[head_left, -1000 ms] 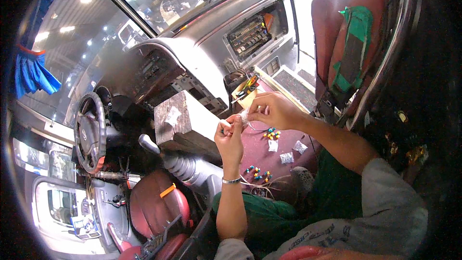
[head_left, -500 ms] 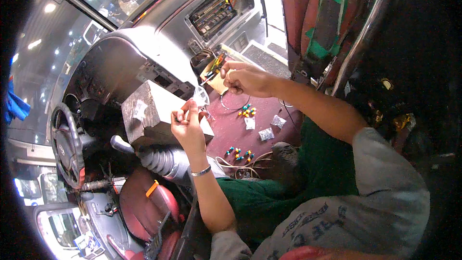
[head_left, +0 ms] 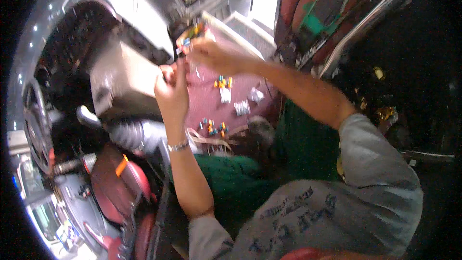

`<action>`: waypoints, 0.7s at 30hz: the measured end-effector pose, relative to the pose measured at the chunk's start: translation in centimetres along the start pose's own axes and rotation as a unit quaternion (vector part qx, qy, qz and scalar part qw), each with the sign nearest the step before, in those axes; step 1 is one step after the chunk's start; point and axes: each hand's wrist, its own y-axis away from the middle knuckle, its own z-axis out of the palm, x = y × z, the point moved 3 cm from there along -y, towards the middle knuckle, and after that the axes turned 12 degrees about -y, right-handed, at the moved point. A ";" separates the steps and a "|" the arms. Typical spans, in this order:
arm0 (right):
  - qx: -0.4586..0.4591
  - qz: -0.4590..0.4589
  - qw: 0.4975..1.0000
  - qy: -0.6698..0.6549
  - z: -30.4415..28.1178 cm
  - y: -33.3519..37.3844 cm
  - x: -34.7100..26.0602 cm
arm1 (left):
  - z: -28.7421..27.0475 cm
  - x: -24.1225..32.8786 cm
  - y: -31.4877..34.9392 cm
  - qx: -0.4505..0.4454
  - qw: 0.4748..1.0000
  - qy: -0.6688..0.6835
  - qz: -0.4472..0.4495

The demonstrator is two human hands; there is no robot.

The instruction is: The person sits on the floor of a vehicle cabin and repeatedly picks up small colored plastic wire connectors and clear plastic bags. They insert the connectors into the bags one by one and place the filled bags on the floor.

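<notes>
Hovering close, left hand (head_left: pixel 172 89), right hand (head_left: pixel 216 58) (blurred)

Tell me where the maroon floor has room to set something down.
The likeliest bare patch of maroon floor lies between the left hand, the plastic packets to its right and the lower colored pieces beneath, as seen here. It's crowded around the packets and upper colored pieces, and where cables loop by the lower ones.
</notes>
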 end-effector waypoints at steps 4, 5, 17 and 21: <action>-0.129 -0.076 0.975 0.166 0.3 -3.5 8.1 | -1.7 -0.1 -0.6 0.018 0.999 -0.043 -0.010; -0.184 -0.023 0.960 0.208 1.5 -3.2 13.0 | -2.2 0.1 -0.6 0.010 0.999 -0.029 -0.034; -0.205 0.469 0.804 0.303 8.4 24.1 39.2 | -2.9 0.3 -2.1 0.051 0.883 -0.243 0.399; -0.115 0.436 0.883 0.129 10.7 7.2 26.0 | -7.7 -3.9 -0.9 0.017 0.965 -0.226 0.129</action>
